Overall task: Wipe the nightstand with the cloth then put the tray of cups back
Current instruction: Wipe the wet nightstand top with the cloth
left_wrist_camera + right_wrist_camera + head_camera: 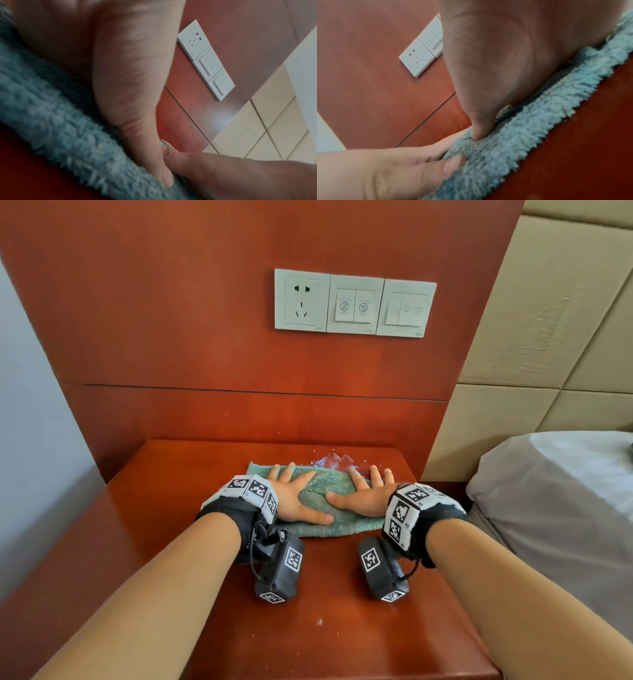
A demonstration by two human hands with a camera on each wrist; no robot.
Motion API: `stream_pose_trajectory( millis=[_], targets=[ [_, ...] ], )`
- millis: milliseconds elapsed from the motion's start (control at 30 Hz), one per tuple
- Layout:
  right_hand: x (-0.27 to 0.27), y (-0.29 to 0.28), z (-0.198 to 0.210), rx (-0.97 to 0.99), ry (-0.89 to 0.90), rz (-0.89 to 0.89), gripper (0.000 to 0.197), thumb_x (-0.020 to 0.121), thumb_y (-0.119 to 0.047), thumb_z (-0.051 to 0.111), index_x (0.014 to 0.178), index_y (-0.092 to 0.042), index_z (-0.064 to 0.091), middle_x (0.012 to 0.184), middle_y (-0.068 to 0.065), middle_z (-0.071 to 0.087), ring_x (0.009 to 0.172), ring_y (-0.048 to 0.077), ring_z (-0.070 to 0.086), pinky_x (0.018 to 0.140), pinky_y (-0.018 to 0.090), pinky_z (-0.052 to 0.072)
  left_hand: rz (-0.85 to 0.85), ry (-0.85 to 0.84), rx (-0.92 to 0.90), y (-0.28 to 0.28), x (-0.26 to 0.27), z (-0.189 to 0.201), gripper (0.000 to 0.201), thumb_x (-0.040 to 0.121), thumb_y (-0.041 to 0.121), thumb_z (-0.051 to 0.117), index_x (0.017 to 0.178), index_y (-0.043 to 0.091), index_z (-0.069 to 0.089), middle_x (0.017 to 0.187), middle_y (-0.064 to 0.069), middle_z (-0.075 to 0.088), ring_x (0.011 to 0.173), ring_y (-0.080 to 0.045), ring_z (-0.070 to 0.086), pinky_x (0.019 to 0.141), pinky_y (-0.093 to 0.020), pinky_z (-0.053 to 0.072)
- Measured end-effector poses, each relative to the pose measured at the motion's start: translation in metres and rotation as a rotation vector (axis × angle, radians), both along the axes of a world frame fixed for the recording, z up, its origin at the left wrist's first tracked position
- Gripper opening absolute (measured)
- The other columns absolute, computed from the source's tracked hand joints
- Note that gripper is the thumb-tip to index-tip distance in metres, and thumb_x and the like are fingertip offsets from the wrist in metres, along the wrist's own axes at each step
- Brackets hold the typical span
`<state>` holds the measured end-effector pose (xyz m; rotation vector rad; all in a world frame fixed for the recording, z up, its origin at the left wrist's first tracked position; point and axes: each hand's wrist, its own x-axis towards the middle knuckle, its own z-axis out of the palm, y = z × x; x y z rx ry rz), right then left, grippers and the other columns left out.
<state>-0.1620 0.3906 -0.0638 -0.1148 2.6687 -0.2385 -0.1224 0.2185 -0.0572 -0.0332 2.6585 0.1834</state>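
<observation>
Both hands lie flat on the green cloth (329, 505), which sits on the reddish wooden nightstand (191, 474) toward its back edge, at about 12 o'clock from the person. The left hand (294, 498) covers the cloth's 9 o'clock half, fingers spread wide and straight, thumb stretched along the near side. The right hand (366, 494) covers the 3 o'clock half in the same manner — fingers fanned out, thumb pointing toward the left hand; the two thumbs almost meet at the cloth's middle.

Just beyond the right fingertips (375, 474), at about 1 o'clock from the cloth, a wet patch (334, 462) glistens on the wood. A few pale specks (320, 622) lie on the near part of the top, at 6 o'clock from the cloth.

The left wrist view shows the left thumb (164, 174) pressed into the fluffy pile with the right thumb (173, 152) touching it; the right wrist view shows both thumbs sunk in the pile, slightly apart there.

On the wood wall panel (171, 320) above the nightstand — at 12 o'clock — hangs a row of white plates (354, 302): a socket, then two switch sets. A bed (555, 470) with a padded headboard (565, 320) stands at 3 o'clock. The tray of cups appears in no view.
</observation>
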Motion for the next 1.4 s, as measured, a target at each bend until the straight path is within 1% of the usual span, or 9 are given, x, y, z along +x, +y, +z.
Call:
stream_pose_trajectory(
  millis=[333,533,700,800,900,1033,1200,1333,1400],
  targets=[
    [-0.079,-0.031,0.001,-0.029,-0.055,-0.010,0.097,0.071,-0.087,0.038,0.152,-0.045,0.007,0.163,-0.003,-0.010,0.149,0.024,-0.019,0.118,0.051,-0.007,0.060,0.009,0.081,-0.028,-0.069,0.001,0.110,0.069,0.079,0.054,0.150,0.043,-0.011,0.159,0.003,-0.025,0.146,-0.024,-0.027,0.118,-0.053,-0.003],
    [-0.076,-0.034,0.002,0.032,-0.041,0.020,0.097,0.070,-0.090,0.029,0.151,-0.047,0.000,0.163,-0.004,-0.013,0.149,0.022,-0.020,0.117,0.057,-0.009,0.078,-0.013,0.047,-0.033,-0.071,-0.002,0.113,0.062,0.087,0.050,0.148,0.048,-0.013,0.158,0.008,-0.027,0.146,-0.020,-0.028,0.112,-0.065,-0.008],
    [-0.059,-0.048,0.005,0.173,0.105,-0.054,0.113,0.074,-0.087,0.031,0.153,-0.022,-0.017,0.161,0.004,-0.022,0.148,0.023,-0.021,0.116,0.059,-0.009,0.135,0.006,0.040,-0.034,-0.049,-0.003,0.112,0.062,0.089,0.046,0.148,0.047,-0.013,0.159,0.006,-0.026,0.146,-0.021,-0.027,0.111,-0.066,-0.008],
    [-0.040,-0.078,0.002,0.201,0.171,-0.155,0.113,0.081,-0.078,0.039,0.152,-0.006,-0.012,0.159,0.013,-0.023,0.148,0.029,-0.019,0.117,0.054,-0.007,0.203,0.016,0.054,-0.038,-0.032,-0.006,0.112,0.063,0.088,0.046,0.148,0.046,-0.012,0.159,0.005,-0.026,0.146,-0.022,-0.027,0.114,-0.064,-0.006],
    [-0.020,-0.105,0.003,0.138,0.147,-0.231,0.099,0.089,-0.069,0.039,0.155,-0.004,0.002,0.161,0.017,-0.013,0.149,0.032,-0.013,0.119,0.049,-0.002,0.248,0.033,0.084,-0.046,-0.015,-0.010,0.114,0.061,0.089,0.046,0.149,0.045,-0.011,0.159,0.005,-0.025,0.146,-0.024,-0.027,0.116,-0.063,-0.002],
    [-0.004,-0.110,0.007,0.052,0.120,-0.289,0.098,0.091,-0.065,0.038,0.154,-0.003,-0.004,0.162,0.014,-0.012,0.150,0.027,-0.012,0.121,0.043,-0.001,0.261,0.034,0.077,-0.052,0.003,-0.011,0.113,0.062,0.090,0.043,0.148,0.045,-0.013,0.159,0.004,-0.024,0.146,-0.026,-0.027,0.116,-0.063,0.000],
    [-0.026,-0.087,0.000,-0.032,0.040,-0.229,0.091,0.093,-0.064,0.030,0.154,-0.001,0.006,0.162,0.017,0.003,0.150,0.031,0.003,0.122,0.043,0.007,0.130,0.043,0.018,-0.040,0.009,-0.007,0.095,0.076,0.082,0.035,0.149,0.044,-0.012,0.160,0.004,-0.023,0.147,-0.029,-0.024,0.112,-0.069,-0.003],
    [-0.114,-0.042,-0.060,-0.021,-0.021,-0.271,0.122,0.058,-0.082,0.029,0.155,-0.010,0.011,0.162,0.015,0.009,0.150,0.029,0.008,0.121,0.046,0.009,-0.034,0.017,0.027,-0.006,-0.008,-0.003,0.087,0.084,0.074,0.033,0.150,0.041,-0.013,0.160,0.003,-0.022,0.147,-0.030,-0.023,0.111,-0.069,-0.002],
    [-0.088,-0.023,-0.029,0.012,-0.040,-0.308,0.107,0.074,-0.076,0.032,0.155,-0.010,0.012,0.162,0.016,0.008,0.150,0.026,0.008,0.123,0.042,0.006,-0.060,0.019,0.052,0.014,-0.020,-0.003,0.089,0.082,0.075,0.035,0.150,0.042,-0.012,0.160,0.004,-0.022,0.147,-0.029,-0.023,0.111,-0.069,-0.003]
  ],
)
